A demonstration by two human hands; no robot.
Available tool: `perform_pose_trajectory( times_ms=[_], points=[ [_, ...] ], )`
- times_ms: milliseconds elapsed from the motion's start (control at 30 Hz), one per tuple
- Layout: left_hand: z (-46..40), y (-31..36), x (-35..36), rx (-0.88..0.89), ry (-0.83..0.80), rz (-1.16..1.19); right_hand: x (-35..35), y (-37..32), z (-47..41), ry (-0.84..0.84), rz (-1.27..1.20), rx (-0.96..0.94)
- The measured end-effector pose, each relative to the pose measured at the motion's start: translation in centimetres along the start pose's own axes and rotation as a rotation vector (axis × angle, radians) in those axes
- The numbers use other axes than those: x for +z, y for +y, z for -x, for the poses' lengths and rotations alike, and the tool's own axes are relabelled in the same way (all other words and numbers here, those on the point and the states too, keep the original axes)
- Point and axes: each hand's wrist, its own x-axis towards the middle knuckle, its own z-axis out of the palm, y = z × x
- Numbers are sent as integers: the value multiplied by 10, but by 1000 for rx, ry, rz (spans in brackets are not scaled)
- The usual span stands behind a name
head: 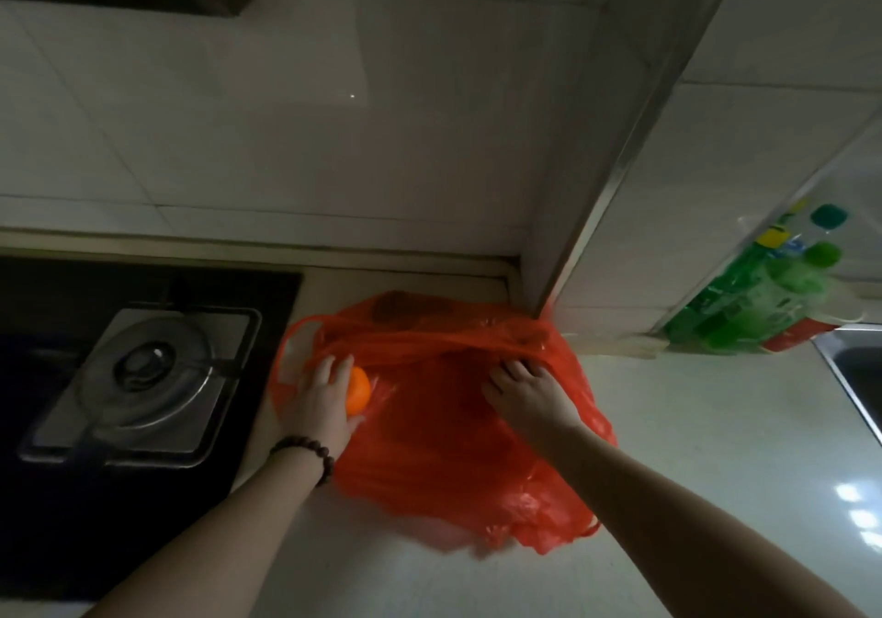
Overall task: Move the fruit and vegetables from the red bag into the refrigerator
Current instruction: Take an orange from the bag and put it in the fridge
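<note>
A red plastic bag (444,455) lies crumpled on the pale countertop (716,450), its handles toward the wall. My left hand (324,402), with a bead bracelet on the wrist, is curled around an orange (359,390) at the bag's left edge. On top of the bag near its opening, my right hand (527,390) presses down with fingers pinching the red plastic. Dark round shapes show through the bag's far end (405,309). No refrigerator is in view.
A black gas hob with a steel burner (143,374) sits left of the bag. A tiled wall and a steel-edged corner (596,216) rise behind. Green bottles in plastic (759,297) stand at the right, beside a sink edge (854,369).
</note>
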Motion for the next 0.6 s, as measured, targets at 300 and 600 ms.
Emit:
perform_pose_trajectory(
  times_ms=[300,600],
  points=[
    [20,11,-11,-7,-78,42,-47,-30,14,139,-769,161],
    [41,15,4,38,-99,8,-26,-53,27,45,-1114,389]
  ],
)
